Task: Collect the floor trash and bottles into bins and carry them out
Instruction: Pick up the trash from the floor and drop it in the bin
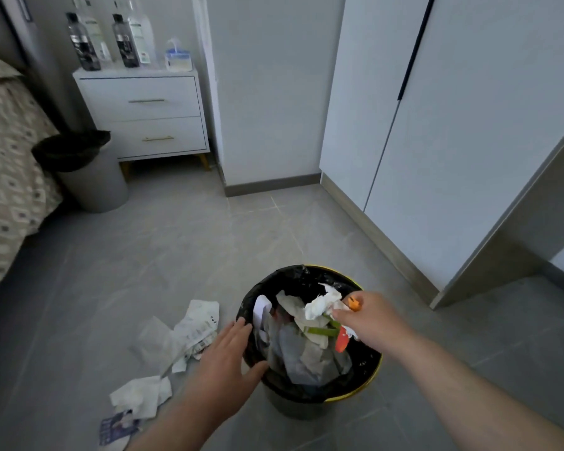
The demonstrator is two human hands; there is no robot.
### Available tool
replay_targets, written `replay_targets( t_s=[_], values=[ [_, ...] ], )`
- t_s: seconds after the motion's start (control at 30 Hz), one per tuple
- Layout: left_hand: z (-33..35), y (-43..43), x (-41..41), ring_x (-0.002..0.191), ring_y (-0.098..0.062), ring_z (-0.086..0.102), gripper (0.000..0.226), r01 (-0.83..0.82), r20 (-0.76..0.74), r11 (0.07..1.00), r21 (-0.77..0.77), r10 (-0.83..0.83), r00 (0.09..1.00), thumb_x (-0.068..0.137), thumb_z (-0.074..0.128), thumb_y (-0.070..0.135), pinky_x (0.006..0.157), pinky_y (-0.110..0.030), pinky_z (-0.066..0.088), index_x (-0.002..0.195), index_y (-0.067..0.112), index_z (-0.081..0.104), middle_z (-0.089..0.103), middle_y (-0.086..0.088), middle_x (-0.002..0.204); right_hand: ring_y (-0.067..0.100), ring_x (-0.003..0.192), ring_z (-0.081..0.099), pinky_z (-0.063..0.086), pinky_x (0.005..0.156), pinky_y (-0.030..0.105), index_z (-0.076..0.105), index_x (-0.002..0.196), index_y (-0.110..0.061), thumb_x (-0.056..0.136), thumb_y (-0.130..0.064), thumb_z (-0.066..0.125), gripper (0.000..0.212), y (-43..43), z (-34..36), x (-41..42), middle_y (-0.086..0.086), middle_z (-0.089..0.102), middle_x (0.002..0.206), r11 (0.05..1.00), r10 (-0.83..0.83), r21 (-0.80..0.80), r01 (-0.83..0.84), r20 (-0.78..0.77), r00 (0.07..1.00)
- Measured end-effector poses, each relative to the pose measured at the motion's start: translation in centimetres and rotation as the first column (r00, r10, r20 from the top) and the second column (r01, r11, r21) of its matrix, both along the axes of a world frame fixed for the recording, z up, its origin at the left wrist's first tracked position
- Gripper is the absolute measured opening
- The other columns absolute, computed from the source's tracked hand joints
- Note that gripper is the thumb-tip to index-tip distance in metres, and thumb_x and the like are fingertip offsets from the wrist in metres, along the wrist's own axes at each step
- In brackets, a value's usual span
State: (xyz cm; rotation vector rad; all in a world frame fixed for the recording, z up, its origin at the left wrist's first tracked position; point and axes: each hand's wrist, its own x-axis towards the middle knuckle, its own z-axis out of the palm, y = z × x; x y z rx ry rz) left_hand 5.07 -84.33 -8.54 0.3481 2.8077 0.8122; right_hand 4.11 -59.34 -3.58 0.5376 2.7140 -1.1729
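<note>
Grey floor tiles run between a patterned bed and white cupboard doors, with a white two-drawer nightstand at the back wall. Near the camera stands a round bin lined with a black plastic bag, already heaped with paper. The right hand is clenched on a crumpled white tissue wad with bits of orange and green wrapper, held directly over the bin's mouth. The left hand lies open, fingers spread, its palm against the bin's near-left rim. To do this well, I judge the wad should be pressed low before letting go, since the heap sits high. Loose crumpled white papers lie on the floor just left of the bin, beside the left hand. A second grey bin stands by the bed.
</note>
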Motion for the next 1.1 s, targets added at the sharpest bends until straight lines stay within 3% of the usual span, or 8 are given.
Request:
replay_targets(
  t_s=[0.13,0.27,0.4,0.5,0.57,0.67,0.77,1.1],
  values=[
    [-1.0,0.1,-0.2,0.146,-0.004,0.002,0.068,-0.058,0.022,0.989,0.139,0.055,0.998,0.093,0.044,0.05,0.117,-0.025,0.009,0.151,0.026,0.016,0.006,0.013,0.159,0.025,0.083,0.065,0.044,0.066,0.032,0.062,0.088,-0.01,0.083,-0.026,0.06,0.018,-2.0,-1.1,-0.4,0.003,0.065,0.08,0.989,0.143,0.035,-0.147,0.085,0.986],
    [-1.9,0.0,-0.9,0.144,-0.001,0.001,0.078,-0.058,-0.065,0.989,0.138,0.067,0.996,0.087,0.054,0.054,0.113,-0.018,0.004,0.15,0.026,0.018,0.002,0.02,0.154,0.023,0.14,0.032,0.03,0.113,0.035,0.03,0.147,-0.027,0.086,-0.049,0.054,0.069,-5.1,-4.6,-1.2,0.001,0.032,0.153,0.941,0.325,-0.002,-0.338,0.28,0.903],
    [-2.9,-0.3,-1.1,0.142,0.002,-0.015,0.103,0.01,-0.066,0.997,0.075,-0.005,0.998,0.072,0.058,0.07,0.114,-0.019,-0.004,0.151,0.029,0.005,-0.012,0.023,0.15,0.034,0.14,0.027,0.027,0.111,0.046,0.031,0.14,-0.041,0.069,-0.078,0.028,0.08,-8.1,-8.2,-1.5,0.006,0.022,0.154,0.881,0.388,0.017,-0.472,0.545,0.743],
    [-3.3,-0.5,-1.4,0.142,0.002,-0.016,0.108,0.02,-0.08,0.995,0.093,-0.012,0.997,0.068,0.059,0.073,0.112,-0.016,-0.006,0.151,0.028,0.005,-0.013,0.022,0.151,0.033,0.147,0.01,0.013,0.118,0.042,0.002,0.153,-0.025,0.096,-0.056,0.023,0.068,-8.8,-8.6,-1.7,0.01,-0.001,0.162,0.848,0.348,0.065,-0.526,0.68,0.645],
    [-3.4,-0.5,-1.5,0.142,0.001,-0.015,0.11,0.026,-0.068,0.995,0.095,-0.02,0.998,0.067,0.059,0.074,0.112,-0.016,-0.006,0.151,0.027,0.006,-0.013,0.022,0.151,0.031,0.145,0.017,0.019,0.115,0.039,0.011,0.153,-0.02,0.099,-0.047,0.028,0.062,-8.2,-8.1,-1.7,0.012,0.009,0.161,0.811,0.373,0.087,-0.579,0.684,0.626],
    [-2.9,-0.8,-2.0,0.143,-0.003,-0.018,0.107,0.083,-0.04,0.996,0.045,-0.081,0.996,0.071,0.053,0.075,0.113,-0.02,-0.007,0.152,0.025,0.002,-0.013,0.015,0.157,0.022,0.108,0.055,0.041,0.084,0.029,0.061,0.101,-0.026,0.087,-0.049,0.049,0.029,-7.4,-7.6,-2.6,0.008,0.063,0.121,0.773,0.432,0.167,-0.613,0.568,0.7],
    [-1.4,-2.5,-2.0,0.145,-0.008,-0.014,0.092,0.072,0.017,0.993,0.091,-0.074,0.997,0.082,0.047,0.067,0.115,-0.025,-0.002,0.152,0.028,0.001,-0.006,0.008,0.16,0.02,0.076,0.06,0.037,0.054,0.027,0.053,0.06,-0.02,0.081,-0.046,0.056,0.034,-7.6,-4.8,-3.5,-0.005,0.057,0.067,0.845,0.295,0.337,-0.416,0.355,0.887],
    [-1.9,-19.7,1.9,0.127,-0.019,0.045,0.045,-0.399,0.129,0.913,0.087,0.387,0.913,0.092,0.053,0.038,0.098,-0.023,0.031,0.13,0.014,0.052,0.05,-0.004,0.137,0.021,0.076,0.059,0.044,0.066,0.031,0.06,0.07,-0.018,0.085,-0.023,0.054,0.017,-21.6,1.3,-4.3,-0.003,0.062,0.07,0.909,0.387,0.233,-0.346,-0.158,0.909]
  ],
)
